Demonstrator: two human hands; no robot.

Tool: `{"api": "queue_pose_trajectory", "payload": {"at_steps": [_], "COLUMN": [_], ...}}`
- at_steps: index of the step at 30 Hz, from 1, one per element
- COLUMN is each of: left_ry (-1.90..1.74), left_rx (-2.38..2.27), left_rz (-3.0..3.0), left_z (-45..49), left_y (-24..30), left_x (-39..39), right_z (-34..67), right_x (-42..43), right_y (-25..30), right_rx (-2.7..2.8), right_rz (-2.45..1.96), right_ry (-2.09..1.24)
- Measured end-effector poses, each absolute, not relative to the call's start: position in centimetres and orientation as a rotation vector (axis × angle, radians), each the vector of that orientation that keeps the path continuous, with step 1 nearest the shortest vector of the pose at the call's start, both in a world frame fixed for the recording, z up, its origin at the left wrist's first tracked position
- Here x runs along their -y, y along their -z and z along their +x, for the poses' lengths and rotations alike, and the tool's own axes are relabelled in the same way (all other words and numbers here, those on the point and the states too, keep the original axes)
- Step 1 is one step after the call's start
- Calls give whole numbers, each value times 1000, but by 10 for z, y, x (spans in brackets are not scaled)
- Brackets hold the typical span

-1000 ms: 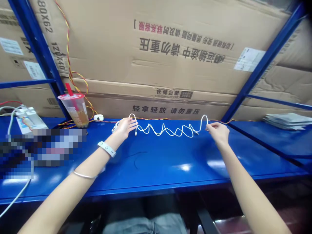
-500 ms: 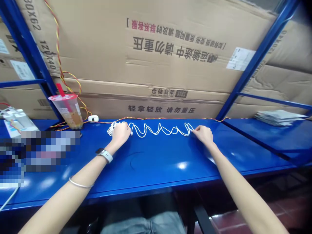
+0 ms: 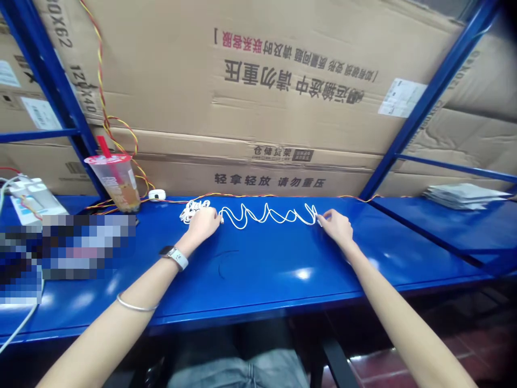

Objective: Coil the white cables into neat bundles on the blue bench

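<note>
A clear plastic cup (image 3: pixel 113 180) with a red straw (image 3: pixel 105 153) holds a little brown liquid at the back of the blue steel workbench (image 3: pixel 258 280), where a white cable (image 3: pixel 266 215) zigzags sideways, its bunched end under the left hand (image 3: pixel 204 225), whose grip is hard to tell, and its other end pinched by the right hand (image 3: pixel 337 226).

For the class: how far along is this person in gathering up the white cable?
Done: a small bunch of white cable lies gathered beside the left hand. In hand: a wavy stretch of cable runs from there to the right hand, whose fingers touch its far end. Left: that stretch lies loose on the blue steel table.
</note>
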State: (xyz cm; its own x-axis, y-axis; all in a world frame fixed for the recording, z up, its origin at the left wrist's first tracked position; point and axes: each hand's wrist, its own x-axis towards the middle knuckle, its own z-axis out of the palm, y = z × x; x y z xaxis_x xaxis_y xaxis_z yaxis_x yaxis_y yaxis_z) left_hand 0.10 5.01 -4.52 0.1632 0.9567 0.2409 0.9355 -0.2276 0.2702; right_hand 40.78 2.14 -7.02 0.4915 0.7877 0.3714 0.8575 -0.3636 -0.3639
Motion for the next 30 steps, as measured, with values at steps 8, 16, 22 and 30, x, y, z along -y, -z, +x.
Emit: {"api": "queue_pose_trajectory", "payload": {"at_steps": [8, 16, 22, 30], "left_ry": [-710, -690, -606, -713], "left_rx": [-2127, -1981, -2011, -1973], "left_rz": [2249, 2202, 2295, 2244], "left_z": [-51, -62, -48, -53], "left_y": [19, 28, 33, 34], "left_x": [-63, -70, -63, -65], "right_z": [371, 228, 115, 75], "right_x": [-14, -42, -89, -115], "right_y": [42, 22, 38, 47], "right_rx": [1339, 1836, 2115, 2006], "right_rz": [-1745, -1480, -1580, -1772], "right_ry": [416, 112, -230, -447]}}
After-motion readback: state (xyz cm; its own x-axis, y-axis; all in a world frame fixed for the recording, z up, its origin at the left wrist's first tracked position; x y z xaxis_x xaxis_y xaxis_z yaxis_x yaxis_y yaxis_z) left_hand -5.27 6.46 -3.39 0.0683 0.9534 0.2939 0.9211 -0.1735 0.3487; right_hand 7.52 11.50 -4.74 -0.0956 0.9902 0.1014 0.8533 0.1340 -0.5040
